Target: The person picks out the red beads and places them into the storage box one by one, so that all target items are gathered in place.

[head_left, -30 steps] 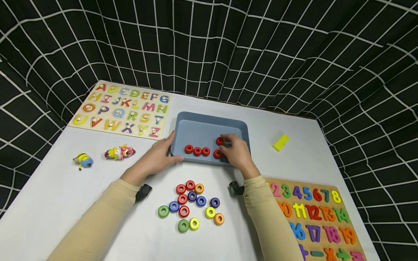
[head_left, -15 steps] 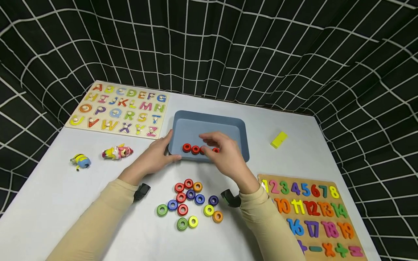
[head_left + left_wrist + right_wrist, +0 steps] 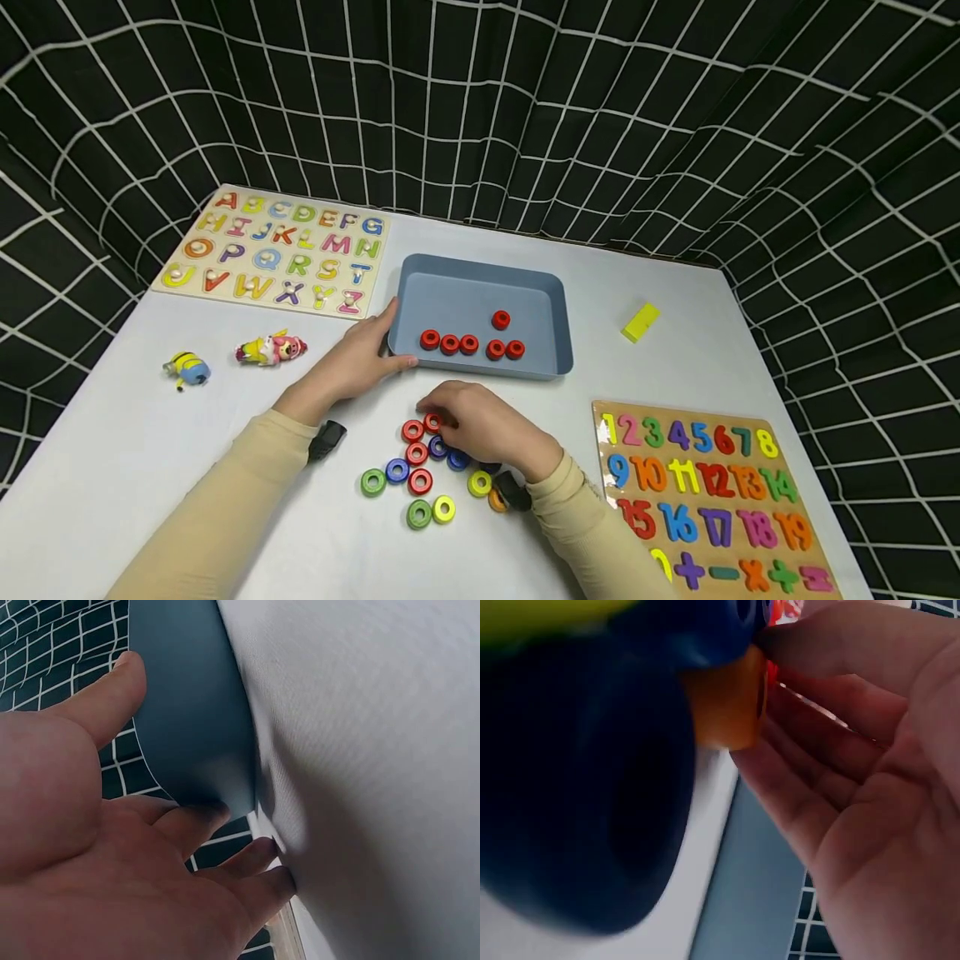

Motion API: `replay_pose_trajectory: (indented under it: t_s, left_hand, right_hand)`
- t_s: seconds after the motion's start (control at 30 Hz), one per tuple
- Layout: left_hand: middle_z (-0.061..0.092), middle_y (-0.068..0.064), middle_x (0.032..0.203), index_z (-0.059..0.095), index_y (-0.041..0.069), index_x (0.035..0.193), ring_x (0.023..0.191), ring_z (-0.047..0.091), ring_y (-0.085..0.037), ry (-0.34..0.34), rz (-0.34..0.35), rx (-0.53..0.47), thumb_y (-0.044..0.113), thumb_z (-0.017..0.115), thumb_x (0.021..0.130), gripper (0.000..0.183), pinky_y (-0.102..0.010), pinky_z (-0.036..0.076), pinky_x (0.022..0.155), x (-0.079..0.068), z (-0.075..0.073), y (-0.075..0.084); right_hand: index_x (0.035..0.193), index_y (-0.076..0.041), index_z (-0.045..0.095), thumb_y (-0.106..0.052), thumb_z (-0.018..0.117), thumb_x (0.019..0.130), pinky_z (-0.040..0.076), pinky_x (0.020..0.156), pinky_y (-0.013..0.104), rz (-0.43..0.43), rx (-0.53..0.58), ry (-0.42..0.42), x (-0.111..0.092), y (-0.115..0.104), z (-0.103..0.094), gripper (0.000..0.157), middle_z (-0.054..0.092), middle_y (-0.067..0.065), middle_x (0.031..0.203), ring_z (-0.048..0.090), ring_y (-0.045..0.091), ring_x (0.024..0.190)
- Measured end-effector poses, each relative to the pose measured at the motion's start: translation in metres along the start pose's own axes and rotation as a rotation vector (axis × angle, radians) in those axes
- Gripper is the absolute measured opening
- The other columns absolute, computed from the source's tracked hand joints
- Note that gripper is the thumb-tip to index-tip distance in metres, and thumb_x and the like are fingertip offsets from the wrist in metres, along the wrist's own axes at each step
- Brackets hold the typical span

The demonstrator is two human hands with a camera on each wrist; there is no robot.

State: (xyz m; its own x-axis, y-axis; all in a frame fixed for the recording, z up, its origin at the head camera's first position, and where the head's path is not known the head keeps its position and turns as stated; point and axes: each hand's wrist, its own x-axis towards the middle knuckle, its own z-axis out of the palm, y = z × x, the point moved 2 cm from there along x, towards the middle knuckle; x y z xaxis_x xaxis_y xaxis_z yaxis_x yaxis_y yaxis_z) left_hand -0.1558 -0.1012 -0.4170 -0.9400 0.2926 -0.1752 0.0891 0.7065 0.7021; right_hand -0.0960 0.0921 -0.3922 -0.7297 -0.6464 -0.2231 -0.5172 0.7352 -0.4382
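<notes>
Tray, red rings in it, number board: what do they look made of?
Blue-gray tray: likely molded plastic, satin; rounded corners, soft sheen.
Red rings: painted wood or plastic, fairly glossy; small highlights, core hidden.
Number board: probably wood or fiberboard; tan face, finish unclear.

The right hand (image 3: 483,421) has gone from the tray (image 3: 457,300) to loose rings (image 3: 416,462), perhaps touching one

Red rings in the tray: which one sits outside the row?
The red ring farthest back in the tray; the other five red rings line its near side.
</notes>
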Motion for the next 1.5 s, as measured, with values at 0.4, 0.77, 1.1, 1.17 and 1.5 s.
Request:
replay_pose_trajectory:
  t_s: [0.4, 0.77, 1.1, 1.17, 1.5]
  left_hand:
    - [0.024, -0.020, 0.158, 0.002, 0.012, 0.156, 0.145, 0.024, -0.039, 0.001, -0.012, -0.001, 0.042, 0.066, 0.089, 0.097, -0.056, 0.024, 0.116, -0.001, -0.001, 0.000]
    - [0.023, -0.021, 0.158, 0.002, 0.011, 0.156, 0.145, 0.024, -0.039, 0.009, -0.006, -0.009, 0.041, 0.067, 0.089, 0.098, -0.055, 0.022, 0.117, -0.001, -0.001, -0.001]
    - [0.024, -0.020, 0.158, 0.002, 0.011, 0.156, 0.145, 0.024, -0.039, 0.002, -0.003, -0.011, 0.041, 0.067, 0.089, 0.098, -0.054, 0.022, 0.118, -0.001, 0.001, -0.002]
    - [0.024, -0.019, 0.158, 0.002, 0.011, 0.156, 0.145, 0.024, -0.038, 0.003, 0.001, -0.008, 0.042, 0.067, 0.089, 0.098, -0.054, 0.022, 0.118, 0.000, 0.001, -0.002]
    - [0.023, -0.016, 0.159, 0.003, 0.011, 0.156, 0.145, 0.023, -0.037, 0.013, 0.002, -0.022, 0.041, 0.068, 0.088, 0.099, -0.053, 0.021, 0.118, -0.001, 0.001, 0.001]
  right_hand:
    - [0.111, -0.014, 0.067, -0.013, 0.069, 0.086, 0.050, 0.081, 0.022, 0.005, 0.013, 0.106, -0.010, -0.002, -0.004, 0.025, 0.060, -0.003, 0.106, 0.055, 0.008, 0.088]
    - [0.115, -0.011, 0.066, -0.013, 0.073, 0.085, 0.056, 0.082, 0.034, 0.155, 0.270, 0.448, 0.003, 0.050, -0.046, 0.031, 0.065, 0.003, 0.108, 0.066, 0.016, 0.093]
    - [0.118, -0.012, 0.067, -0.019, 0.072, 0.086, 0.054, 0.083, 0.036, 0.339, 0.218, 0.477, 0.038, 0.088, -0.051, 0.033, 0.069, 0.006, 0.105, 0.065, 0.020, 0.093]
    - [0.119, -0.013, 0.067, -0.019, 0.072, 0.086, 0.054, 0.083, 0.036, 0.347, 0.211, 0.465, 0.041, 0.090, -0.049, 0.034, 0.070, 0.006, 0.106, 0.065, 0.019, 0.094]
    - [0.122, -0.016, 0.066, -0.012, 0.070, 0.087, 0.056, 0.081, 0.035, 0.346, 0.243, 0.462, 0.043, 0.086, -0.045, 0.035, 0.071, 0.006, 0.107, 0.067, 0.018, 0.095]
